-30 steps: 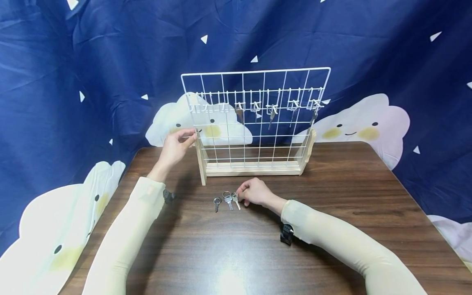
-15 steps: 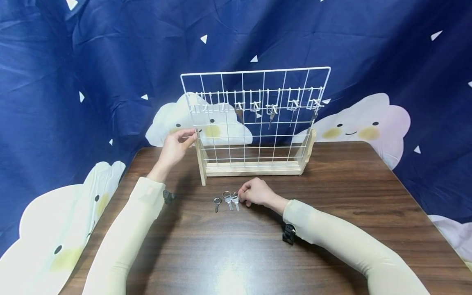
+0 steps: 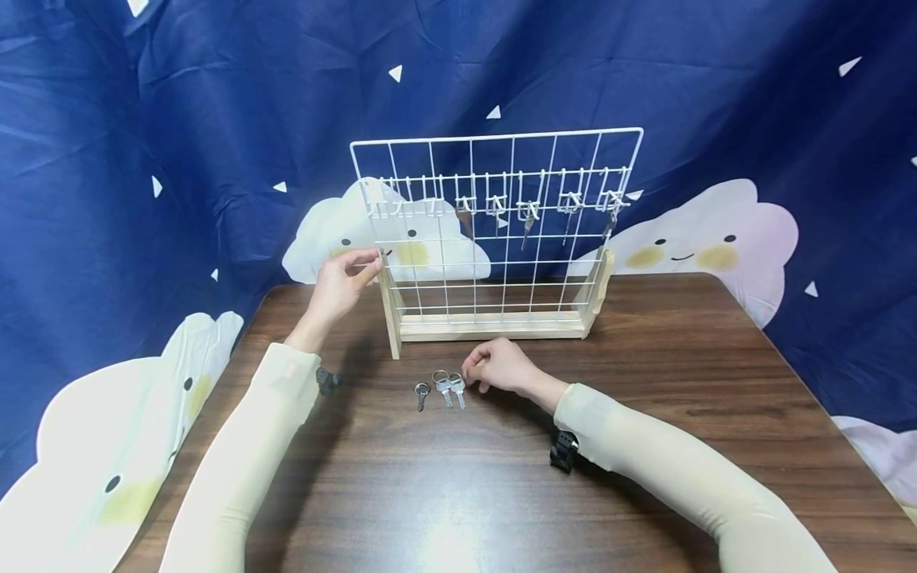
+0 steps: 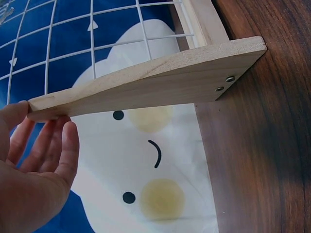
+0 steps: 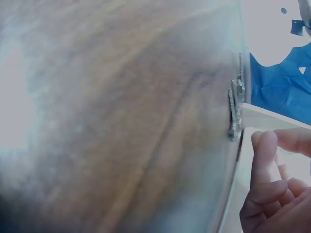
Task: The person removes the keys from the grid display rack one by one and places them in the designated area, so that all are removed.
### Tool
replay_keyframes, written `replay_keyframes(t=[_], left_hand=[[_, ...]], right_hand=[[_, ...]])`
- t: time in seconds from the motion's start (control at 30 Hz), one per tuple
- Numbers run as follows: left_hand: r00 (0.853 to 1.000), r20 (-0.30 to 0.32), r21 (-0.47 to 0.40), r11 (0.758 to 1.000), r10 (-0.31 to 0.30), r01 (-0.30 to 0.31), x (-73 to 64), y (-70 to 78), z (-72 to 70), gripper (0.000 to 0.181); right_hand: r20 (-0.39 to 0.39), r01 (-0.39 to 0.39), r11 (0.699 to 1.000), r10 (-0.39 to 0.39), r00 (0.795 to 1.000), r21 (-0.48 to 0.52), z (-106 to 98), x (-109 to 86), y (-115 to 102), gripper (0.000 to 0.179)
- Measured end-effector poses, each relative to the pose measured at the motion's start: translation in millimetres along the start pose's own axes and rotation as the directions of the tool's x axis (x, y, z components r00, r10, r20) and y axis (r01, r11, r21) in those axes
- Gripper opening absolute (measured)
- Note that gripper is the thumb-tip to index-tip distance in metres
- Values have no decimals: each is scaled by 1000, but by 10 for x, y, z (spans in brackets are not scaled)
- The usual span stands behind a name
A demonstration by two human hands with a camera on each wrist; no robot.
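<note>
Right hand drawn slightly away from a small silver metal key on a round ring

Compared with a second ago, a small shift up and to the right for the right hand, from touching that key to just beside it; also a slight turn of the key, now lying closer alongside its neighbour. In the right wrist view, fingers curled, tips of thumb and forefinger pressed together, apart from the keys.

On the brown wood-grain table, in front of the rack: the silver key; close on its left, a second silver metal key with a larger ring — touching or not, impossible to tell; a little farther left, a darker metal key with a small ring.

Left hand: pinches the upper end of a pale, curved wooden side panel between thumb and fingers. Near the lower end of that panel, two round metal screws.

Between this panel and its twin, a rack of white wire grid over a pale wooden base bar. Across the upper part, a row of white wire hooks, with small metal keys hanging from the middle and right ones — too small for detail.

Behind, a dark blue fabric backdrop with white triangles and clouds.
</note>
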State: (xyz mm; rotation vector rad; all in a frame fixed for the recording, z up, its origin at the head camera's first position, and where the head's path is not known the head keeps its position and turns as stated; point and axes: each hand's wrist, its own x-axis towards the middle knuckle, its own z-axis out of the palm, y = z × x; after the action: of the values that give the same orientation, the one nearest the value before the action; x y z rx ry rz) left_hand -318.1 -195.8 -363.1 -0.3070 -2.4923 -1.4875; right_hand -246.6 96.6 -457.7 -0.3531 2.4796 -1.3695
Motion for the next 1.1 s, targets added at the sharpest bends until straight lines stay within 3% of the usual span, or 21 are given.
replay_keyframes(t=[0.63, 0.9, 1.1], left_hand=[[1000, -3, 4, 1000, 23, -23, 20, 4, -2, 37], [1000, 2, -9, 1000, 12, -12, 11, 11, 0, 39], [1000, 1, -2, 1000, -3, 3, 0, 12, 3, 39]], right_hand=[[-33, 56, 993, -53, 998, 108, -232, -51, -338, 10], [-95, 110, 983, -96, 991, 147, -325, -52, -487, 14], [-120, 110, 974, -87, 989, 200, -401, -62, -599, 15]])
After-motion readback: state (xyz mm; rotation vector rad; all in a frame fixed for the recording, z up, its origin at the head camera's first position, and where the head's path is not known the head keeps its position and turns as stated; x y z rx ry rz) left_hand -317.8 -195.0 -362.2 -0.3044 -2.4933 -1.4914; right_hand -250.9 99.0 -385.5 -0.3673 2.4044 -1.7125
